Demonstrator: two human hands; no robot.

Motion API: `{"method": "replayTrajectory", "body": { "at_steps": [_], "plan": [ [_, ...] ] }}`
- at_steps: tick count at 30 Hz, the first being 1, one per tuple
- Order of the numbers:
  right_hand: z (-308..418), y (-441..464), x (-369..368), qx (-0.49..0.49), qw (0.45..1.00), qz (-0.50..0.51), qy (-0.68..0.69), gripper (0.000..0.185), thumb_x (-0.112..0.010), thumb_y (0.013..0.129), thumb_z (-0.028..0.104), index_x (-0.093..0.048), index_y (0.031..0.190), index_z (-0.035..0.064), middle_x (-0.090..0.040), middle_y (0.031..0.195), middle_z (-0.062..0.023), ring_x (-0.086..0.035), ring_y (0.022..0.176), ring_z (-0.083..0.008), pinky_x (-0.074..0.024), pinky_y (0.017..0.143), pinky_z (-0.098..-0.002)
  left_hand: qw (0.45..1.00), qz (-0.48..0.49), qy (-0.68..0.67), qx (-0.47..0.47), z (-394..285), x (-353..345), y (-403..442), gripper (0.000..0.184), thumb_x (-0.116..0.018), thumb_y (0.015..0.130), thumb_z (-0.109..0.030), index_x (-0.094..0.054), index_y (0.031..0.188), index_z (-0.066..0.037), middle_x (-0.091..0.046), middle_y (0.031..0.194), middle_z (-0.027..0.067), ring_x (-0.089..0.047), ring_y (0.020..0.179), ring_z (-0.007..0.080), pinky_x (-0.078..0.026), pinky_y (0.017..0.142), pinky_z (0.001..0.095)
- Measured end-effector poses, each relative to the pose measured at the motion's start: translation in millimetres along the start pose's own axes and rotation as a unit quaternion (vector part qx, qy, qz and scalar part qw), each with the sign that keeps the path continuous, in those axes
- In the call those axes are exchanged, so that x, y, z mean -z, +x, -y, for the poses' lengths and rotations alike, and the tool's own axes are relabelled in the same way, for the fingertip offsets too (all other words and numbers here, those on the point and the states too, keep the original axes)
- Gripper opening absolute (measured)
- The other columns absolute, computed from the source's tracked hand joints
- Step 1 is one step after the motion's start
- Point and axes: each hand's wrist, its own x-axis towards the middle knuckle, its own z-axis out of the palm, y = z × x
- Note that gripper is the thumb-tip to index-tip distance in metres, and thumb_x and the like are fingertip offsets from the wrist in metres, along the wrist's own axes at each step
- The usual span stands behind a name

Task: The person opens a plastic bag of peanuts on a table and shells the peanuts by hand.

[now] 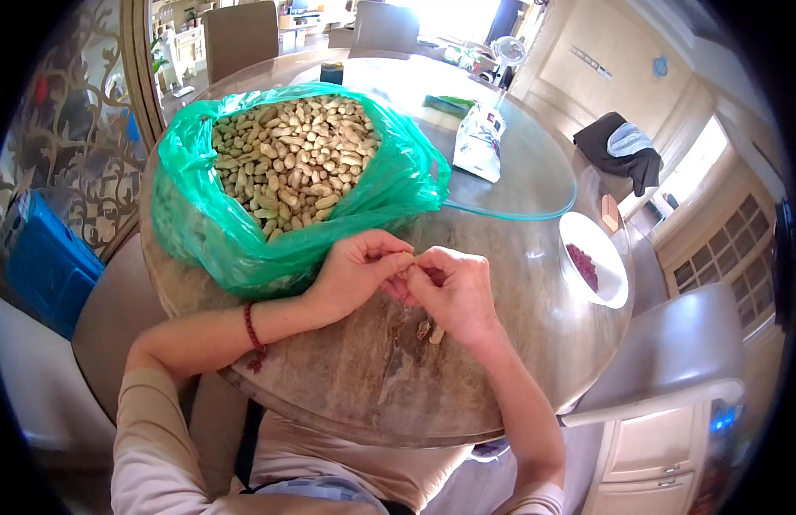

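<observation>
My left hand (364,268) and my right hand (454,287) meet over the table, fingertips pinched together on a small peanut (413,255) that is mostly hidden by the fingers. Just beyond them a green plastic bag (398,193) stands wide at the mouth, heaped with unshelled peanuts (303,159). A few broken peanut shells (430,332) lie on the tabletop under my right hand. To the right, a white bowl (617,287) holds reddish shelled peanuts (582,268) at its bottom.
The round marble-look table (492,343) carries a silver-and-white packet (480,142), a green packet (449,105) and a small dark box (332,72) toward the back. A clear mat covers its far part. Chairs (664,343) stand around it.
</observation>
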Motion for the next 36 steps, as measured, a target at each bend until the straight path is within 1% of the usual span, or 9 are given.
{"method": "replayTrajectory", "body": {
  "at_steps": [1, 3, 13, 22, 26, 30, 33, 34, 36],
  "plan": [
    [2, 0, 0, 0.002, 1.000, 0.003, -0.001, 0.009, -0.058, 0.081, 0.000, -0.061, 0.075, -0.0064, -0.064, 0.066, -0.0085, -0.065, 0.059, -0.0139, -0.0532, 0.053, -0.0238, 1.000, -0.003, -0.002, -0.002, -1, 0, 0, 0.017, -0.058, 0.089, -0.009, -0.058, 0.100, 0.003, -0.064, 0.084, 0.0085, -0.063, 0.067, 0.0135, -0.055, 0.059, 0.0249],
    [10, -1, 1, -0.110, 0.981, 0.013, 0.161, 0.008, -0.058, 0.081, 0.002, -0.062, 0.079, -0.0045, -0.065, 0.068, -0.0111, -0.066, 0.058, -0.0166, -0.0534, 0.052, -0.0273, 1.000, 0.009, 0.028, -0.004, -4, 2, -1, 0.016, -0.057, 0.089, -0.009, -0.059, 0.100, 0.003, -0.064, 0.084, 0.0084, -0.063, 0.070, 0.0133, -0.055, 0.059, 0.0254],
    [4, 2, 1, -0.144, 0.952, 0.023, 0.268, 0.010, -0.056, 0.084, 0.001, -0.061, 0.084, -0.0082, -0.065, 0.071, -0.0109, -0.065, 0.059, -0.0157, -0.0541, 0.052, -0.0256, 1.000, 0.017, -0.018, -0.016, -6, 3, 0, 0.015, -0.057, 0.090, -0.010, -0.059, 0.098, 0.002, -0.063, 0.081, 0.0068, -0.061, 0.066, 0.0108, -0.052, 0.056, 0.0237],
    [4, 5, 5, -0.207, 0.909, 0.001, 0.361, 0.019, -0.057, 0.087, 0.013, -0.062, 0.084, -0.0054, -0.064, 0.070, -0.0100, -0.062, 0.055, -0.0148, -0.0529, 0.051, -0.0257, 1.000, 0.027, 0.003, 0.000, -13, 3, 1, 0.017, -0.055, 0.091, -0.012, -0.060, 0.103, 0.000, -0.064, 0.087, 0.0047, -0.062, 0.073, 0.0105, -0.054, 0.064, 0.0254],
    [3, 9, 17, -0.206, 0.919, -0.006, 0.335, 0.020, -0.058, 0.088, 0.014, -0.063, 0.085, -0.0049, -0.063, 0.069, -0.0087, -0.063, 0.055, -0.0149, -0.0527, 0.051, -0.0254, 0.997, 0.042, -0.063, 0.020, -11, 1, 3, 0.021, -0.051, 0.093, -0.011, -0.058, 0.111, -0.001, -0.064, 0.096, 0.0079, -0.064, 0.081, 0.0140, -0.055, 0.072, 0.0285],
    [-10, 10, 38, -0.177, 0.962, -0.018, 0.206, 0.018, -0.060, 0.086, 0.014, -0.064, 0.086, -0.0036, -0.063, 0.069, -0.0084, -0.062, 0.054, -0.0131, -0.0517, 0.050, -0.0246, 0.992, 0.063, -0.098, 0.047, -8, 3, 2, 0.023, -0.050, 0.093, -0.010, -0.056, 0.114, -0.001, -0.063, 0.100, 0.0103, -0.064, 0.087, 0.0182, -0.055, 0.076, 0.0311],
    [-17, 8, 49, -0.171, 0.977, 0.086, -0.090, 0.016, -0.067, 0.074, 0.008, -0.068, 0.088, 0.0012, -0.064, 0.071, -0.0135, -0.065, 0.061, -0.0172, -0.0506, 0.058, -0.0303, 0.991, 0.069, -0.099, 0.053, -6, 5, 3, 0.023, -0.051, 0.093, -0.010, -0.057, 0.113, -0.002, -0.063, 0.100, 0.0106, -0.064, 0.088, 0.0201, -0.055, 0.077, 0.0319],
    [-18, 7, 49, -0.171, 0.977, 0.086, -0.090, 0.016, -0.067, 0.074, 0.008, -0.068, 0.088, 0.0012, -0.064, 0.071, -0.0135, -0.065, 0.061, -0.0172, -0.0506, 0.058, -0.0303, 0.991, 0.069, -0.099, 0.053, -6, 5, 3, 0.023, -0.051, 0.093, -0.010, -0.057, 0.113, -0.002, -0.063, 0.100, 0.0106, -0.064, 0.088, 0.0201, -0.055, 0.077, 0.0319],
    [-20, 4, 49, -0.072, 0.969, 0.166, -0.168, 0.018, -0.068, 0.071, 0.007, -0.068, 0.088, 0.0010, -0.065, 0.073, -0.0145, -0.065, 0.067, -0.0189, -0.0499, 0.063, -0.0304, 0.992, 0.067, -0.098, 0.050, -8, 3, 2, 0.022, -0.053, 0.092, -0.009, -0.058, 0.112, -0.002, -0.062, 0.101, 0.0104, -0.064, 0.090, 0.0204, -0.055, 0.078, 0.0317]
  ]
}}
